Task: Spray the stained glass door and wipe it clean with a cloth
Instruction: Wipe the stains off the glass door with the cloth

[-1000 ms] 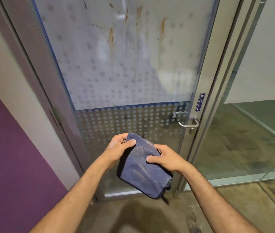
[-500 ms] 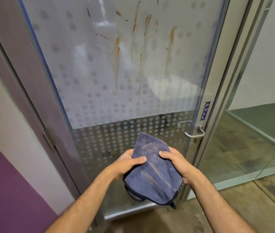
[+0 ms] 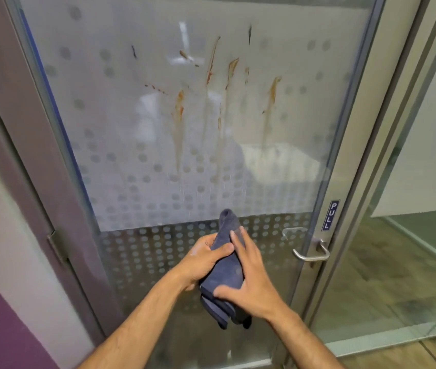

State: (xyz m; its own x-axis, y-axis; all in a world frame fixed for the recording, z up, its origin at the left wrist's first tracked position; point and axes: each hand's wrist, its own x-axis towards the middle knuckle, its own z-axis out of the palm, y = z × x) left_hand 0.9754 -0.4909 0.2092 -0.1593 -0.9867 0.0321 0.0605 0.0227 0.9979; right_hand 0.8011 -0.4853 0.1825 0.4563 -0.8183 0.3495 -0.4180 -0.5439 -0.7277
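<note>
The frosted glass door (image 3: 137,134) with a dot pattern fills the view ahead. Brown drip stains (image 3: 179,110) run down its upper middle, with thin wet streaks below them. A dark blue cloth (image 3: 225,272) is folded lengthwise between both hands, in front of the door's lower dotted part. My left hand (image 3: 201,258) grips the cloth from the left, thumb across its front. My right hand (image 3: 251,283) holds its right side, fingers lying along the cloth and thumb pressed on its lower part. No spray bottle is in view.
A metal lever handle (image 3: 310,253) and a PULL label (image 3: 330,215) sit on the door's right edge. A metal frame (image 3: 387,145) and a fixed glass panel (image 3: 411,249) stand to the right. A hinge (image 3: 58,247) and purple wall (image 3: 6,328) lie left.
The view has tilted up, showing more of the stains. The cloth has been folded narrower between the hands and both hands have risen toward the door.
</note>
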